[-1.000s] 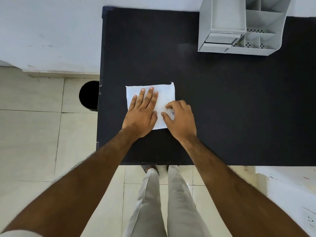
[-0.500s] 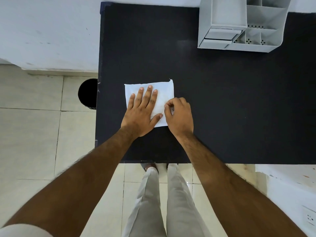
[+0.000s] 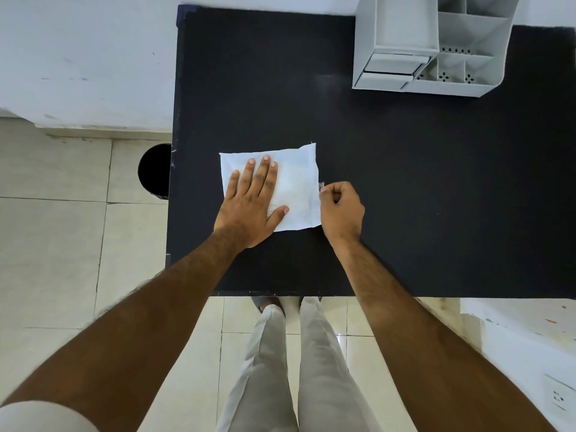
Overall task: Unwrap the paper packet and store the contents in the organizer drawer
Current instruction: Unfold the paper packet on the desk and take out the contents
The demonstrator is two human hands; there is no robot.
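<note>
The left hand [image 3: 254,204] lay flat and open on the paper packet [image 3: 296,188] — the right hand [image 3: 341,208], curled, pinched a small clear strip [image 3: 321,184] at its right edge.

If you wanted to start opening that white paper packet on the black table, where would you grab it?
Probably at its right edge, coming in from the right. The paper packet lies flat, so its top offers little to pinch, and the left hand covers its left part, pressing it down. The right hand is already pinching something small at that edge, perhaps tape or a flap.
</note>
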